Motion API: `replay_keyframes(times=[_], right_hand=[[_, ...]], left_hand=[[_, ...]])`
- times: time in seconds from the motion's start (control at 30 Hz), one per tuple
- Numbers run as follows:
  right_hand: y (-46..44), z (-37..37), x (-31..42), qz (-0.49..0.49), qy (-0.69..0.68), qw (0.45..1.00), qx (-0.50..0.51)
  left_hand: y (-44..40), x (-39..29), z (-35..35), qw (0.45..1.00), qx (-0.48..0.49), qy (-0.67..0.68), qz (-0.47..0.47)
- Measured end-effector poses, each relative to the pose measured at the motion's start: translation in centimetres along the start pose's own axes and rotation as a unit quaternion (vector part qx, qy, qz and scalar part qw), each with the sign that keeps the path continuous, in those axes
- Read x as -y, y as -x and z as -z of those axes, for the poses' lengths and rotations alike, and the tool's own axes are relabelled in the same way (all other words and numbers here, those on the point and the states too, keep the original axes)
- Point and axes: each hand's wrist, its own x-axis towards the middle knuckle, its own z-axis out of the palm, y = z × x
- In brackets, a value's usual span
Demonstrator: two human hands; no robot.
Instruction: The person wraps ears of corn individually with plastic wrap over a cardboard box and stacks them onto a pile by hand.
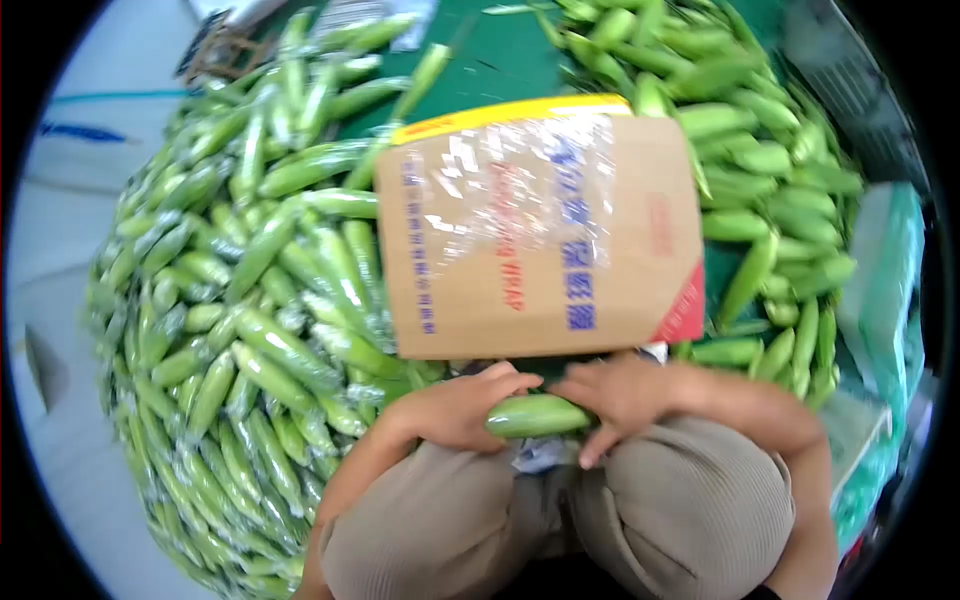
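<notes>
An ear of corn in its green husk (538,416) lies crosswise between my two hands, just above my knees. My left hand (462,405) is closed around its left end. At the other end, my right hand (628,393) grips it with the fingers over the top and the thumb below. Directly beyond my hands is a cardboard box (640,220) with blue and red lettering and shiny clear film (460,190) across its top. Whether film covers the held ear is too blurred to tell.
A large pile of film-wrapped corn ears (255,350) spreads along my left. To the right lie loose unwrapped ears (740,180) on a green surface (485,65). A dark plastic crate (850,80) and a pale green plastic bag (885,270) stand at the far right.
</notes>
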Motion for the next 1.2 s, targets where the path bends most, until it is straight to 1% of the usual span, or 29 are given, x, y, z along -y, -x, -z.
replay_keyframes(times=[0.03,0.1,0.13,0.17,0.2,0.23,0.3,0.4,0.47,0.5,0.53,0.57,0.6,0.63,0.67,0.7,0.77,0.8,0.83,0.87,0.9,0.93,0.97,1.0,1.03,1.1,1.13,1.17,1.2], right_hand=[[-1.2,-4.4,-2.6,-0.011,-0.146,0.989,-0.003],[-1.7,-4.1,-2.7,-0.083,-0.347,0.934,0.012],[-2.5,-5.4,-3.5,-0.016,-0.37,0.925,-0.084],[-3.3,-4.1,-2.2,-0.002,-0.462,0.877,-0.129],[-4.3,-2.8,-0.9,0.021,-0.546,0.82,-0.17],[-4.6,-0.1,2.1,-0.02,-0.673,0.722,-0.163],[-6.9,4.3,4.0,-0.06,-0.516,0.833,-0.189],[-10.3,5.0,3.8,0.031,-0.433,0.873,-0.222],[-10.5,3.7,4.6,0.06,-0.368,0.883,-0.286],[-9.4,2.8,5.2,0.063,-0.332,0.882,-0.329],[-8.2,1.9,4.2,0.048,-0.269,0.909,-0.315],[-6.6,0.9,2.5,0.039,-0.294,0.91,-0.289],[-5.0,0.4,1.2,0.028,-0.322,0.911,-0.257],[-3.4,0.5,1.3,-0.013,-0.372,0.889,-0.267],[-2.5,-0.3,0.2,-0.016,-0.414,0.858,-0.304],[-1.3,-0.1,0.6,-0.058,-0.471,0.815,-0.333],[0.1,-1.2,-2.1,-0.083,-0.465,0.776,-0.418],[0.8,-2.1,-4.3,-0.077,-0.442,0.757,-0.475],[1.3,-4.2,-8.2,-0.109,-0.37,0.723,-0.573],[2.8,-5.3,-11.4,-0.074,-0.304,0.697,-0.646],[4.6,-7.4,-16.1,-0.09,-0.178,0.678,-0.707],[7.2,-8.9,-19.3,-0.167,-0.081,0.662,-0.726],[9.6,-11.4,-24.0,-0.217,0.023,0.612,-0.76],[11.3,-13.1,-26.9,-0.296,0.084,0.556,-0.772],[12.3,-14.7,-26.6,-0.406,0.069,0.56,-0.719],[14.5,-18.5,-27.3,-0.608,0.061,0.579,-0.54],[16.0,-24.4,-31.0,-0.583,0.11,0.61,-0.525],[15.0,-24.1,-28.0,-0.624,-0.044,0.613,-0.482],[14.6,-22.0,-24.9,-0.67,-0.09,0.636,-0.372]], left_hand=[[0.5,0.7,0.1,0.997,-0.049,0.014,-0.05],[1.6,2.4,0.2,0.977,-0.174,0.013,-0.123],[2.3,1.6,0.7,0.95,-0.269,0.141,-0.073],[2.0,0.5,1.1,0.895,-0.355,0.267,-0.039],[0.3,-0.2,0.9,0.776,-0.47,0.39,-0.159],[-1.6,-0.7,0.6,0.621,-0.543,0.485,-0.291],[-3.2,-1.6,0.3,0.666,-0.532,0.42,-0.313],[-3.4,0.2,0.7,0.684,-0.583,0.337,-0.279],[0.3,1.1,0.7,0.638,-0.585,0.431,-0.254],[3.7,2.0,1.7,0.621,-0.683,0.33,-0.196],[9.1,3.1,3.9,0.522,-0.682,0.442,-0.259],[14.7,2.9,7.4,0.423,-0.834,0.303,-0.184],[22.2,4.7,10.9,0.328,-0.883,0.283,-0.183],[33.1,7.5,14.5,0.375,-0.857,0.258,-0.239],[39.4,6.1,18.1,0.252,-0.899,0.234,-0.271],[43.3,7.7,19.1,0.219,-0.923,0.212,-0.234],[50.9,10.7,20.8,0.15,-0.961,0.175,-0.151],[51.7,12.7,20.5,0.201,-0.965,0.146,-0.084],[52.0,13.5,19.5,0.251,-0.961,0.115,-0.01],[43.0,11.3,18.4,0.27,-0.962,-0.034,0.018],[33.4,7.1,16.0,0.355,-0.932,-0.008,0.072],[26.6,7.6,12.9,0.494,-0.866,-0.016,0.075],[19.8,8.1,9.8,0.636,-0.768,-0.024,0.069],[13.1,8.8,6.8,0.747,-0.662,-0.026,0.057],[8.2,5.5,5.3,0.823,-0.554,-0.123,0.014],[-0.1,4.3,2.8,0.815,-0.517,-0.26,-0.02],[-3.6,3.6,2.1,0.801,-0.496,-0.329,-0.058],[-5.9,3.6,1.8,0.792,-0.467,-0.39,-0.043],[-7.3,4.1,1.3,0.776,-0.441,-0.45,-0.023]])
